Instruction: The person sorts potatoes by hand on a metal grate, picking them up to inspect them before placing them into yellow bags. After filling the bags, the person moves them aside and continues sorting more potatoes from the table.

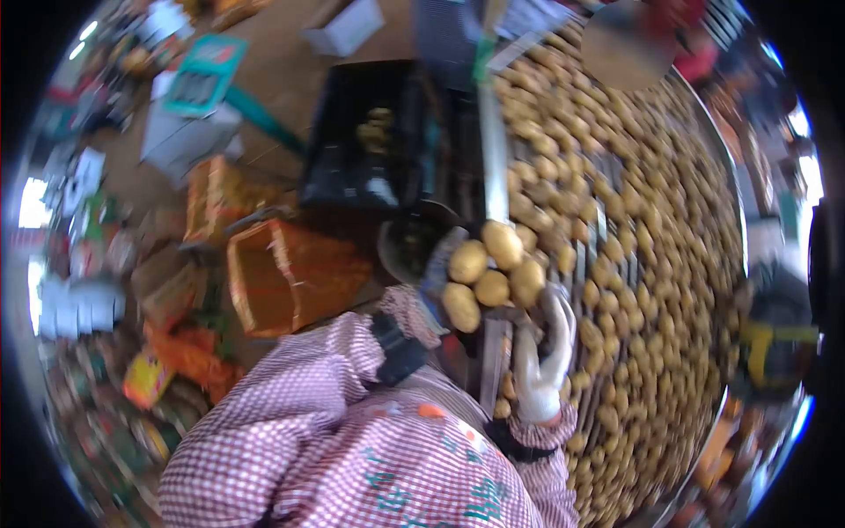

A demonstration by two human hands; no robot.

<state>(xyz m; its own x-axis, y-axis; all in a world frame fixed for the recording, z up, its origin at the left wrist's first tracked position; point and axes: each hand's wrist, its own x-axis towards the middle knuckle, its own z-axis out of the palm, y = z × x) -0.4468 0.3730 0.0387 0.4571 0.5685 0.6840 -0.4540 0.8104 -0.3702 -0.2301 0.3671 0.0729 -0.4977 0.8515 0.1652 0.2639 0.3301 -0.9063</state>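
A cluster of several potatoes (491, 288) is gathered between my two hands, above the near edge of the slatted conveyor (495, 167). My right hand (544, 361), in a white glove, curls its fingers against the cluster's right side. On the left side, my left hand (437, 271) in a greyish-blue glove cups the potatoes; most of its fingers are hidden behind them. Many loose potatoes (669, 264) cover the conveyor to the right.
A black crate (330, 150) holding a few potatoes stands ahead to the left. Orange bags (295, 273) lie beside it. A teal-topped scale (207, 75) is farther left. Other people work along the conveyor's far side. Filled sacks (106, 414) lie at the left.
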